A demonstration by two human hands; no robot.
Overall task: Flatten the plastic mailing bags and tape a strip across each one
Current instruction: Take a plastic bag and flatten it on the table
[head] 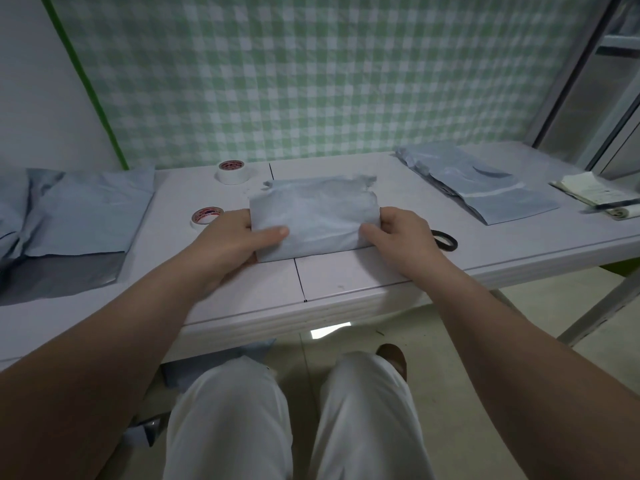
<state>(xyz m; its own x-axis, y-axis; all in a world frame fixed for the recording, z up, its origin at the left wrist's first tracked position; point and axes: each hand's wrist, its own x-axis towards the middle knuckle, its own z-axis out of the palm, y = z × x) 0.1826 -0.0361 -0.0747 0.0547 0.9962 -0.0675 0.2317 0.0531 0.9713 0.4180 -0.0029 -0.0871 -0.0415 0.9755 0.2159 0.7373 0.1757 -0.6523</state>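
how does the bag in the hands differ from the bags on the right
The held bag looks short and compact; the right bags lie spread out long. The left hand and right hand grip the held bag's sides; nothing touches the right bags. The held bag sits square on the table; the right bags lie slanted. Both are pale blue-grey plastic.

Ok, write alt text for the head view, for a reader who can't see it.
The left hand and right hand grip the ends of a grey bag on a white table. Two tape rolls sit left of it, scissors by the right hand; a left pile and right pile of bags flank them.
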